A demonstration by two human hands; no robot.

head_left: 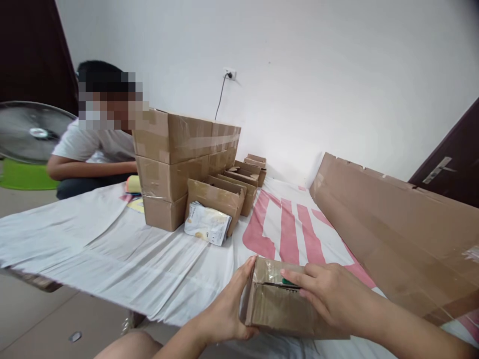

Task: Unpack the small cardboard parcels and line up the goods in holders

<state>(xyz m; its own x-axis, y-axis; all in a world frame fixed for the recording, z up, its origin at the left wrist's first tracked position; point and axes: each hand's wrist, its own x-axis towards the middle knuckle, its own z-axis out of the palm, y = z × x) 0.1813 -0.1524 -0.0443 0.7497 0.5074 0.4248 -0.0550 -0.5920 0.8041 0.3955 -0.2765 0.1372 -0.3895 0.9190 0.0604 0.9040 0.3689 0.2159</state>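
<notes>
A taped cardboard box [282,311] lies in front of me at the near edge of the cloth. My left hand [224,311] grips its left end, thumb at the top corner and fingers lower down. Over the top seam, my right hand [333,291] is closed on a small green object [287,281], pressed against the seam. Most of that object is hidden under the fingers, so its kind does not show. The seam is slightly parted beside it.
Stacked cardboard boxes [157,177] stand left of centre. Beside them is a row of opened boxes [217,197], with silvery packets [207,223] leaning at the front. A large cardboard sheet [396,234] stands at right. Another person [97,144] crouches at left near a fan [37,132].
</notes>
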